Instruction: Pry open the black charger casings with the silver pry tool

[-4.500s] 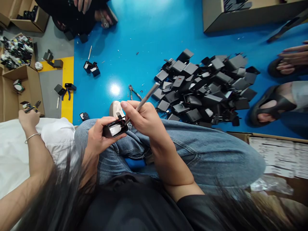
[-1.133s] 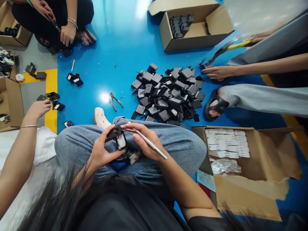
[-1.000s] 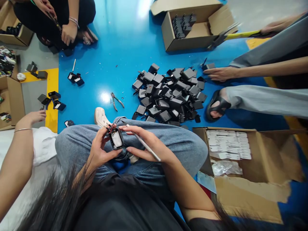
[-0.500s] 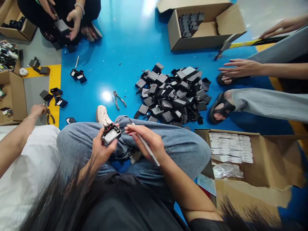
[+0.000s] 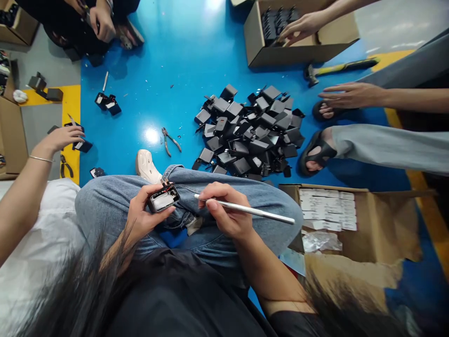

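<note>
1. The left hand (image 5: 140, 217) wraps its fingers and thumb around a small black plastic casing (image 5: 163, 199). It grips the casing over the lap, open side up, showing a white inside.
2. The right hand (image 5: 224, 213) pinches a slim silver metal rod (image 5: 252, 211) between thumb and forefinger. The rod lies nearly level, its tip just short of the casing and its long end out to the right.
3. Both hands sit above the blue denim knees (image 5: 245, 187) of the seated person.
4. Beyond the knees, a heap of black plastic casings (image 5: 249, 133) lies mid-way across the glossy blue floor (image 5: 196, 61), with grey metal pliers (image 5: 170, 140) just left of it.
5. By the right knee stands an open brown cardboard box (image 5: 386, 224) holding white labels.
6. Near the floor's far edge, a co-worker's hand (image 5: 301, 25) is inside a second cardboard box (image 5: 259, 47). A yellow-handled hammer (image 5: 336, 68) lies beside that box.
</note>
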A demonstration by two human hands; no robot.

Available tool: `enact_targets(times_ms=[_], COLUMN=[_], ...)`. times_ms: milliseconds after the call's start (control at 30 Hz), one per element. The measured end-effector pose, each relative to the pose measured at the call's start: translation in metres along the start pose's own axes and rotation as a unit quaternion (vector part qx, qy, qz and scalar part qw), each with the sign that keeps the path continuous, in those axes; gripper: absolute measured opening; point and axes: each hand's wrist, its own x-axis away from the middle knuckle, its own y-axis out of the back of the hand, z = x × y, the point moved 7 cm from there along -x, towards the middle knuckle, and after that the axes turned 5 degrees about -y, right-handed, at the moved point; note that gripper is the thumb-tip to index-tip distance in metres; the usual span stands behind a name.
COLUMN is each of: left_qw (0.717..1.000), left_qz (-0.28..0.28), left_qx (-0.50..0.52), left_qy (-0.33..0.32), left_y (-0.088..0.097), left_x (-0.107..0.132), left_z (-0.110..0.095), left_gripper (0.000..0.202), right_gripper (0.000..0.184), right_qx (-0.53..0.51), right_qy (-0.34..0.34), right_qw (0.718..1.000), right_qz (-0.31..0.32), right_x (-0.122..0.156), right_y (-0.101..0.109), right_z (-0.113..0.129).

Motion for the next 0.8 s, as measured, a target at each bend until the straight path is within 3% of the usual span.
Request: enact_targets(times_ms=[133, 333, 533, 800], left_qw=[0.997, 0.992, 0.993, 0.993], left_qz=[0.025, 0.08, 0.109, 0.118], left_qx=[0.027, 0.022, 0.008, 0.013], left_qy=[-0.072, -0.09, -0.048, 0.021], left_y=[0.002, -0.001, -0.003, -0.004], left_x=[-0.008, -0.012, -0.009, -0.006], left_z=[-0.01, -0.02, -0.016, -0.011], left_gripper=[0.051, 0.054, 0.054, 0.049], right_gripper=[0.019, 0.015, 0.017, 0.017], right_qx=[-0.002, 0.037, 0.114, 0.166], right_qy=[0.045, 0.085, 0.108, 0.109], right_qw=[0.999, 0.993, 0.978, 0.968], right_qz=[0.01, 0.069, 0.136, 0.153], right_x=[-0.001, 0.001, 0.0, 0.002], right_y=[-0.002, -0.011, -0.02, -0.019], right_z=[0.008, 0.022, 0.028, 0.024])
